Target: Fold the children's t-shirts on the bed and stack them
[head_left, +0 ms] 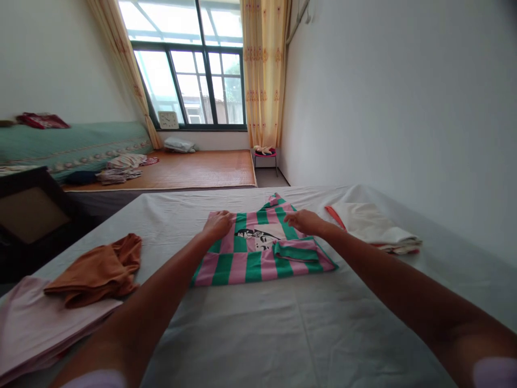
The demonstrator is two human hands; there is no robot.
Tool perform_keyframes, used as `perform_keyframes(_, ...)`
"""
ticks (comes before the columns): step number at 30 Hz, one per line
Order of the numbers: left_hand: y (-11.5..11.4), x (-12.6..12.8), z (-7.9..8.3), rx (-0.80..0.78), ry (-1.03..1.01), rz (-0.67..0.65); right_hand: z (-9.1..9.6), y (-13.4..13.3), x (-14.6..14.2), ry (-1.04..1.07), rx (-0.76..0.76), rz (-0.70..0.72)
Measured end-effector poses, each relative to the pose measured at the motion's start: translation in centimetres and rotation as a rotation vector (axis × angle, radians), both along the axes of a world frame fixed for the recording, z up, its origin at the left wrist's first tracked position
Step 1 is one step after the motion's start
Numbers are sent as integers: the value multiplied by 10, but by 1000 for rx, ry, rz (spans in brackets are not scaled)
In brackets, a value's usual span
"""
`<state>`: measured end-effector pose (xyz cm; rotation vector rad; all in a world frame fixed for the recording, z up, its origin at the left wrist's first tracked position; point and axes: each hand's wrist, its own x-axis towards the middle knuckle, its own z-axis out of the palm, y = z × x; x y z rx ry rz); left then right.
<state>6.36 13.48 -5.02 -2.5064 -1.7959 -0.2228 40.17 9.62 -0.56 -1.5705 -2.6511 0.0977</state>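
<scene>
A pink and green striped shirt (258, 258) with a black and white print lies flat on the white sheet of the bed (283, 328). One sleeve is folded in over its right side. My left hand (218, 223) rests on the shirt's upper left part, fingers curled down and pinching the cloth. My right hand (305, 220) sits on the upper right part near the collar, fingers also closed on the fabric.
A crumpled orange garment (99, 269) lies on a folded pink cloth (36, 323) at the left. A folded white and red garment (374, 226) lies at the right by the wall. Beyond are a wooden platform (189, 170), a window and curtains.
</scene>
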Motion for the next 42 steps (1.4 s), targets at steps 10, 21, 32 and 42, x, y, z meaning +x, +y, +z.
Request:
perform_keyframes(10,-3,-17,-32,25,-58,114,-22,148,-57,-102,218,-134)
perform_keyframes(21,0,-25,-28,50,-116,277,-46,217,-62,148,66,-416)
perform_keyframes(32,28,-56,-33,85,-260,291,-54,218,-19,440,-84,-442)
perform_keyframes(42,21,-52,0,2,-689,121,-2,133,-2,1183,-216,-18)
